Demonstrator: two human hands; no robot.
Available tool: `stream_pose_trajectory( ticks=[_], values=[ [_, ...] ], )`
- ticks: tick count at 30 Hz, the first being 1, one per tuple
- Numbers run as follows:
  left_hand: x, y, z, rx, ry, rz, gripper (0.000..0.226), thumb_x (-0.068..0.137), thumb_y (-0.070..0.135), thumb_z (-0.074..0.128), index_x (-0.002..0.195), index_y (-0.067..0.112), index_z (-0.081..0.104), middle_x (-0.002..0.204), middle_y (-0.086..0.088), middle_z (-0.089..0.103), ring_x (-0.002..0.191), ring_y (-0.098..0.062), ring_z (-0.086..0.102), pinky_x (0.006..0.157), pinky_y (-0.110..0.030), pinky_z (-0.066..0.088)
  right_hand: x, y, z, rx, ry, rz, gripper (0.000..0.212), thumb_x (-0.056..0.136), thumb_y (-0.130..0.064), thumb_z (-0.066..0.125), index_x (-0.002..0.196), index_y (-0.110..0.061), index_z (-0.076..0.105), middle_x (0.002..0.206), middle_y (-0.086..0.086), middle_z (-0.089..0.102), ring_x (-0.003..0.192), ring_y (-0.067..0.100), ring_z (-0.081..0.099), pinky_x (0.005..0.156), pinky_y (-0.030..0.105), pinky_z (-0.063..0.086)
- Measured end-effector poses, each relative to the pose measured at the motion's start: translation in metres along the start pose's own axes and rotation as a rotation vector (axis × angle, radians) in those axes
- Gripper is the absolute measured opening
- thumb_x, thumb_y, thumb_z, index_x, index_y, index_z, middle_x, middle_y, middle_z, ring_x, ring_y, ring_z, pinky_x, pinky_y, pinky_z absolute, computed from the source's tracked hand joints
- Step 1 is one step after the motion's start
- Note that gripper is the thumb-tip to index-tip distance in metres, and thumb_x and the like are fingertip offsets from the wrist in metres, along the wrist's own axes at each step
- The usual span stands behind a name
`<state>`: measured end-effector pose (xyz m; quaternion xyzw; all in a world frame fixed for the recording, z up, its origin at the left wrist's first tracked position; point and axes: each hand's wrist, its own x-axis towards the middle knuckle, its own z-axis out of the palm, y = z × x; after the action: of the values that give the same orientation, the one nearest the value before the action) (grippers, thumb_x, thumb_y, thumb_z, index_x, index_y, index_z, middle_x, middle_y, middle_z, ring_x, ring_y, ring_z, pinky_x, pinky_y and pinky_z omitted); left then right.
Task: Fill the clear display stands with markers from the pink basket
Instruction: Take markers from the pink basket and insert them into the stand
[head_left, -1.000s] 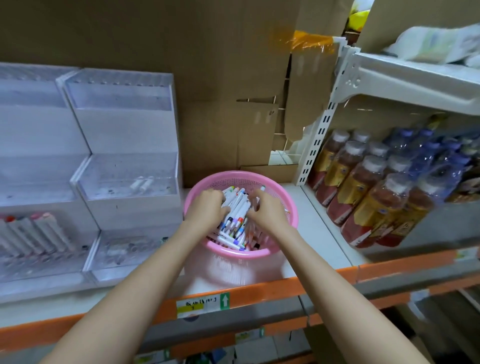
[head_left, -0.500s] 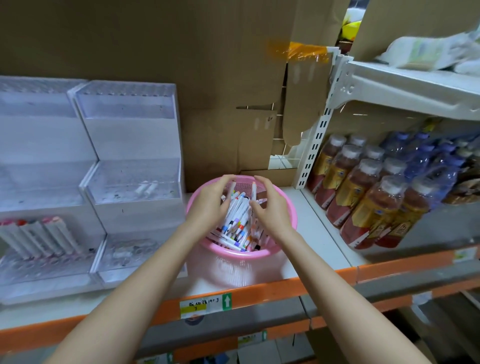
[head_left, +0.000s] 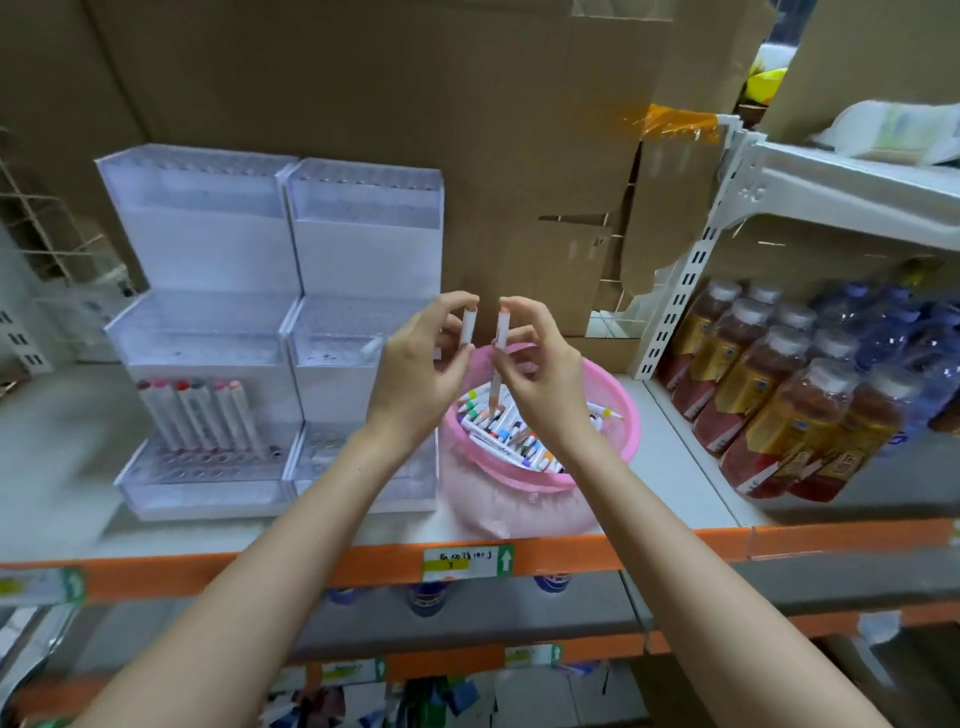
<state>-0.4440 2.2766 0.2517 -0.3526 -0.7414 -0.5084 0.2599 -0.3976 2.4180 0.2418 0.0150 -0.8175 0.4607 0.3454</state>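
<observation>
Two hands are raised side by side above the far-left rim of the pink basket (head_left: 618, 415), close together but not touching. The left hand (head_left: 415, 374) has its grip closed on the left marker (head_left: 467, 330), pinched near the top between thumb and fingertips and held about upright. The right hand (head_left: 540, 374) has its grip closed the same way on the right marker (head_left: 501, 332), a longer-looking one with a peach-toned top whose lower end points down toward the basket. A pile of markers (head_left: 498, 431) with caps of many colours lies in the basket, which stands on a pale shelf (head_left: 675, 467) with an orange front edge. Just left of the basket, touching or nearly so, are two clear stepped display stands set side by side: the right stand (head_left: 363, 249) beside the basket and the left stand (head_left: 208, 249) beyond it. A row of markers (head_left: 197, 415) with red and pink caps stands tilted in the left stand's lowest tier. Bottles (head_left: 779, 389) of brown drink fill the shelf to the right, and cardboard (head_left: 363, 78) covers the far wall.
</observation>
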Motion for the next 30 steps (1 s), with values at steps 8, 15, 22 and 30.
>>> stream_pose_trajectory(
  ticks=[8,15,22,30],
  values=[
    [-0.017,-0.031,-0.09,0.129,0.111,-0.067,0.035,0.084,0.007,0.069,0.116,0.016,0.059,0.085,0.009,0.058,0.079,-0.004,0.061,0.068,-0.004,0.044,0.003,-0.039,0.089,0.104,-0.126,-0.053,0.045,0.084,-0.005,0.07,0.124,-0.018,0.053,0.076,-0.012,0.06,0.065,0.004,0.064,0.062,0.015,0.047],
    [-0.023,-0.076,-0.15,0.169,0.169,-0.158,0.02,0.084,0.01,0.07,0.102,0.012,0.06,0.086,0.009,0.062,0.078,-0.004,0.063,0.07,-0.021,0.054,0.001,-0.062,0.156,0.112,-0.194,-0.061,0.043,0.084,-0.002,0.069,0.122,-0.015,0.053,0.075,-0.01,0.059,0.065,0.007,0.064,0.058,0.02,0.05],
    [-0.024,-0.11,-0.167,0.104,0.078,-0.24,0.016,0.081,0.012,0.073,0.092,0.015,0.061,0.081,0.009,0.062,0.075,-0.005,0.064,0.07,-0.027,0.057,-0.005,-0.065,0.187,0.092,-0.175,-0.025,0.041,0.086,-0.003,0.068,0.123,-0.012,0.053,0.078,-0.002,0.059,0.065,0.011,0.063,0.058,0.023,0.051],
    [-0.026,-0.124,-0.171,0.084,0.012,-0.164,0.018,0.08,0.014,0.075,0.093,0.014,0.063,0.081,0.01,0.064,0.074,-0.003,0.065,0.071,-0.021,0.055,-0.015,-0.064,0.201,0.054,-0.06,-0.031,0.039,0.085,-0.003,0.07,0.12,-0.016,0.056,0.076,0.005,0.063,0.063,0.012,0.063,0.058,0.032,0.057]
  ],
)
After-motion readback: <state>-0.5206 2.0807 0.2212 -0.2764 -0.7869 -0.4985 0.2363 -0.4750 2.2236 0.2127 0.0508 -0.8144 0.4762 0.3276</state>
